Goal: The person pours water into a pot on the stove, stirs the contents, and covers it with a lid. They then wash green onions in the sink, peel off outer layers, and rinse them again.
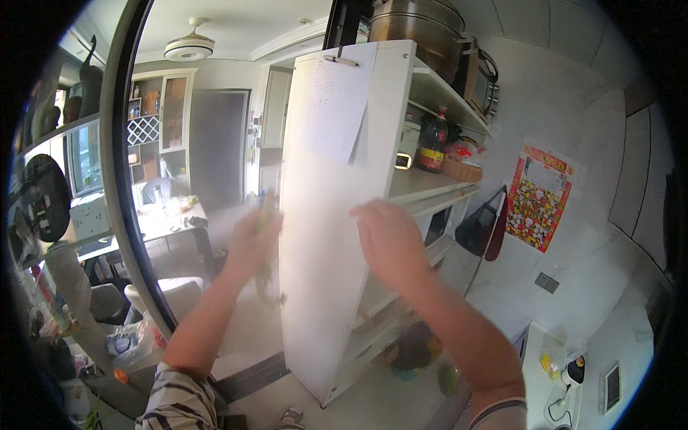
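Note:
My left hand (252, 242) is raised in front of the doorway, with its fingers closed around a thin green stalk (263, 282) of some vegetable. Blur hides its exact kind; one end shows above the fist and the rest hangs below. My right hand (395, 236) is lifted before the white side panel (317, 231) of a shelf unit. Its fingers are loosely bent and nothing shows in them, though the palm is turned away. A gap lies between the two hands.
A sheet of paper with writing (338, 102) and a pen (341, 61) hang on the panel. A sauce bottle (433, 142) and wicker basket (461, 169) stand on a shelf beneath a steamer pot (416, 32). A dark door frame (119, 134) rises at left. Green produce (447, 378) sits low down.

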The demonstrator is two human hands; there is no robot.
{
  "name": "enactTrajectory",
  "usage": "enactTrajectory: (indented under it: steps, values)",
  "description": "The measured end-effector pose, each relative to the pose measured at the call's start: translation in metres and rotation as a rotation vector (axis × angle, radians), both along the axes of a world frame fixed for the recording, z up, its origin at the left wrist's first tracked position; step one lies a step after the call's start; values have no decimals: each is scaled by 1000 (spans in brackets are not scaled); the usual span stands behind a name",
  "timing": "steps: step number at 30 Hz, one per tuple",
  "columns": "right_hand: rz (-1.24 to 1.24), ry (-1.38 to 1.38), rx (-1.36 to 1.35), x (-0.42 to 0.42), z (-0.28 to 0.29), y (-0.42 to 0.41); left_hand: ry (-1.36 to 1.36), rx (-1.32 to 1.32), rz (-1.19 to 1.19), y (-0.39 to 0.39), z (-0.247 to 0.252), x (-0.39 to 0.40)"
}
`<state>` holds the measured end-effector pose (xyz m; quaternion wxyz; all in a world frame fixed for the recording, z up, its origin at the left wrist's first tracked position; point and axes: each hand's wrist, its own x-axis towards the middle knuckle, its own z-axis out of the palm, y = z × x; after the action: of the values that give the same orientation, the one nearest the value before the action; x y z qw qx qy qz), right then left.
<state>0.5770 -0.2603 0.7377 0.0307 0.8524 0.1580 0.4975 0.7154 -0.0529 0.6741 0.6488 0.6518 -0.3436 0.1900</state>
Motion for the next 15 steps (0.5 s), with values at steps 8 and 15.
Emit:
enactTrajectory:
  steps: [8,15]
  values:
    - [-346,-548,-394,167,185,-25,-316,-257,-39,-83,197,178]
    - [-709,-582,-582,251,231,-37,-342,-433,-252,-145,279,269]
